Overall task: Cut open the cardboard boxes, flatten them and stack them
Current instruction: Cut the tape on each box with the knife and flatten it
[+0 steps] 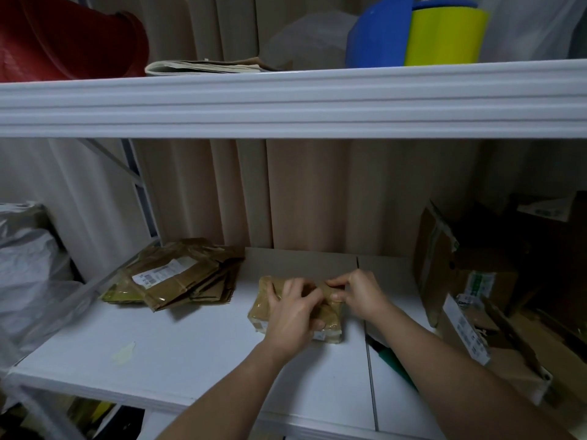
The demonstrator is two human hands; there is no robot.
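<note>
Midway along a white shelf (158,360), a person works a small tape-wrapped cardboard box (327,315) w/ both bare hands; left hand (290,315) lies over the box top, fingers spread and pressing it down; right hand (357,295) pinches something at the box's far right corner, prob. a tape end or flap edge, though what exactly is too small to tell. No blade in either hand; a green-handled object (392,360) lies on the shelf just beside the right forearm, poss. the cutter, can't confirm.

Flattened boxes (178,281) sit stacked to the left, well apart from the one in hand; uncut boxes (470,296) crowd the shelf's right end.

Risks, as judged: glossy tape could slip from the pinch or tear off in strips, leaving the seam shut; a hard pull against a light box could jerk it out from under the left palm; peeling by hand could rip the cardboard unevenly, so it folds badly and sits crooked on the stack; an elbow swinging back could knock the green-handled object off the front edge.
</note>
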